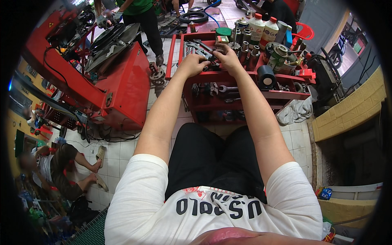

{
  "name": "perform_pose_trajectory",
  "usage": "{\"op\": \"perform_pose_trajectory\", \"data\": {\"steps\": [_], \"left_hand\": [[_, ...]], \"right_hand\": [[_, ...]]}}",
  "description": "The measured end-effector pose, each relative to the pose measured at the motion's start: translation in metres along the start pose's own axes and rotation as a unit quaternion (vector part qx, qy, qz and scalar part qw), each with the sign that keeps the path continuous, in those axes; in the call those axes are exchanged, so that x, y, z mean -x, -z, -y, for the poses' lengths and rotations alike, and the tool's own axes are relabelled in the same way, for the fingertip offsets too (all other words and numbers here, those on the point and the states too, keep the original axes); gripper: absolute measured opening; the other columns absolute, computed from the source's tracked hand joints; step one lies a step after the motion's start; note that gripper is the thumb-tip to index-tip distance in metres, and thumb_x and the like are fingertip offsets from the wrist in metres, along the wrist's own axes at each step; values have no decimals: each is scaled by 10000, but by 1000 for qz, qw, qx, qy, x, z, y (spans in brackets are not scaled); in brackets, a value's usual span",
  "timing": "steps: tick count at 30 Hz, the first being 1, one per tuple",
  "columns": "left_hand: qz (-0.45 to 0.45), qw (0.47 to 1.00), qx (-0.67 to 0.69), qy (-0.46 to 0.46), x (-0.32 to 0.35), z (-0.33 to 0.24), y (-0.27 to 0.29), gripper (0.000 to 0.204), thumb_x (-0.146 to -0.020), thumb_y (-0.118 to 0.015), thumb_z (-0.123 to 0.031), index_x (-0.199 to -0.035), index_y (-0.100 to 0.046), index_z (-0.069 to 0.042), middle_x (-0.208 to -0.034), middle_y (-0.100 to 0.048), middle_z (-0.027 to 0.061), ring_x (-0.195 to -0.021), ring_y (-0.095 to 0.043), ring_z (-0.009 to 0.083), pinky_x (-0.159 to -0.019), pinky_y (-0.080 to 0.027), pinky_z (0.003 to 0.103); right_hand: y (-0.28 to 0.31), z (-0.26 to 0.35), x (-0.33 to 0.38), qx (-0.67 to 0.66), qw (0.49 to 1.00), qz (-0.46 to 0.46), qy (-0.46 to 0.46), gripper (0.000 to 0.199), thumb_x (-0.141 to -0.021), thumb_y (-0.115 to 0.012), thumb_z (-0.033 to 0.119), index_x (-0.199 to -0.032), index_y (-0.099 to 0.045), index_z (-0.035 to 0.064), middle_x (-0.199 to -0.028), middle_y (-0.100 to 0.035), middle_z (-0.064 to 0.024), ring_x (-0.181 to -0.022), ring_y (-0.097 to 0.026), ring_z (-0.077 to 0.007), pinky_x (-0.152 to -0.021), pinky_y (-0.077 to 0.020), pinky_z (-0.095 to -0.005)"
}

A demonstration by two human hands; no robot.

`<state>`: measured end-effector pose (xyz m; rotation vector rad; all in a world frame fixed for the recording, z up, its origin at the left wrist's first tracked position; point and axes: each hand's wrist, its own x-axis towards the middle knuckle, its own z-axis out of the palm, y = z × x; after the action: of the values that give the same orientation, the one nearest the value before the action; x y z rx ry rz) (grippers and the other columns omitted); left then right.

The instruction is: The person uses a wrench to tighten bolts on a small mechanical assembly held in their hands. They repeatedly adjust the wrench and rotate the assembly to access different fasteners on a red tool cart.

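Note:
Both arms reach out over the top tray of a red tool cart (241, 74). My left hand (194, 65) is at the tray's front left, fingers curled and thumb toward the middle. My right hand (227, 59) is close beside it, its fingers bent inward. Small dark parts show between the two hands; whatever the fingers grip is too small to make out. Wrenches (203, 45) lie just beyond my left hand. To the right of my right hand stand several metal sockets (244, 53). A green-lidded tub (223, 33) is behind the hands.
Bottles with red caps (256, 27), a green and white can (278, 56) and a black cylinder (266, 76) crowd the cart's right side. Open-end wrenches (227, 89) lie on its lower shelf. A red tyre machine (126, 81) stands left. A person in green (139, 9) works beyond it.

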<state>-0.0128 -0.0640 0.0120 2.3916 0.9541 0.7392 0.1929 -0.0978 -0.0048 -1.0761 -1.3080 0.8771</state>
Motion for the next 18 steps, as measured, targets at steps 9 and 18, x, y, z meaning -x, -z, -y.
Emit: {"op": "perform_pose_trajectory", "data": {"steps": [9, 18], "left_hand": [[-13, 1000, 1, -20, 2, 2, -1, 308, -922, -688, -272, -1051, -742, 3, -783, -729, 138, -670, -672, 188, -673, -511, 341], [-6, 1000, -2, -24, 1, 7, -2, 301, -927, -685, -267, -1054, -744, 0, -750, -720, 126, -644, -660, 171, -649, -506, 335]], "right_hand": [[-3, 0, 1, 7, 1000, -7, 2, 518, -927, -688, 222, -1360, -521, -8, -1189, -672, -122, -943, -633, -150, -778, -513, -270], [-5, -2, -2, -17, 1000, -17, 3, 507, -900, -735, 240, -1317, -566, 8, -1087, -680, -95, -930, -643, -154, -749, -538, -292]]}}
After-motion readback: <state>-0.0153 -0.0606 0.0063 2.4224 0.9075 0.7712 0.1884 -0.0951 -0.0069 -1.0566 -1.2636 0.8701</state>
